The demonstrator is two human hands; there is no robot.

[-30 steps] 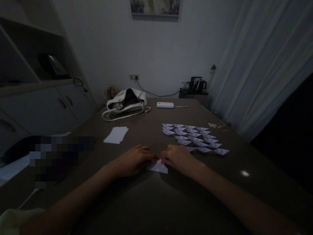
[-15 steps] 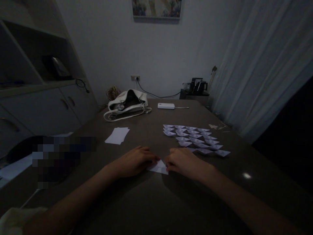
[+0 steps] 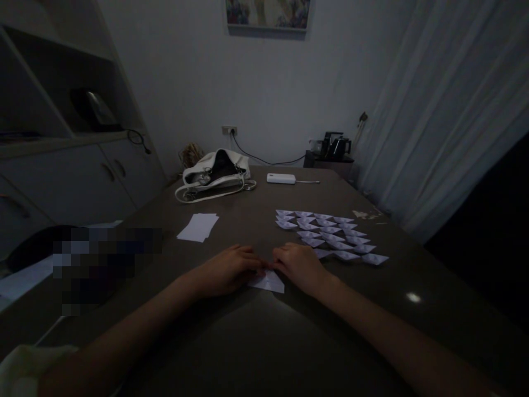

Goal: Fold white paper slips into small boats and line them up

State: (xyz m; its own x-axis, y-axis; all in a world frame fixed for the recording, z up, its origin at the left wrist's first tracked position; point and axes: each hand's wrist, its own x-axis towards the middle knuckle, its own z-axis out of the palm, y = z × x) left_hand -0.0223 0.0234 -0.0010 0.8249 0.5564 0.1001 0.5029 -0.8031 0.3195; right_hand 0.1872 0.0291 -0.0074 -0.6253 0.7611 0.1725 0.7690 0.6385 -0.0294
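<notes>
On the dark table [image 3: 256,342] lies a small white folded paper [image 3: 268,282] right in front of me. My left hand [image 3: 229,271] presses on its left part with curled fingers. My right hand [image 3: 298,265] pinches its upper edge, fingertips meeting those of the left hand. Just right of my right hand, several finished folded paper boats [image 3: 330,234] lie in rows. A small stack of white paper sheets [image 3: 197,227] lies farther off to the left.
A white handbag [image 3: 215,173] and a white power bank [image 3: 281,178] with a cable lie at the table's far end. A kettle [image 3: 335,144] stands on a side stand beyond. Cabinets line the left wall, a curtain hangs at right.
My right hand has shifted slightly left and up along the folded paper, closing against the left fingertips. The left hand has stayed in place.
</notes>
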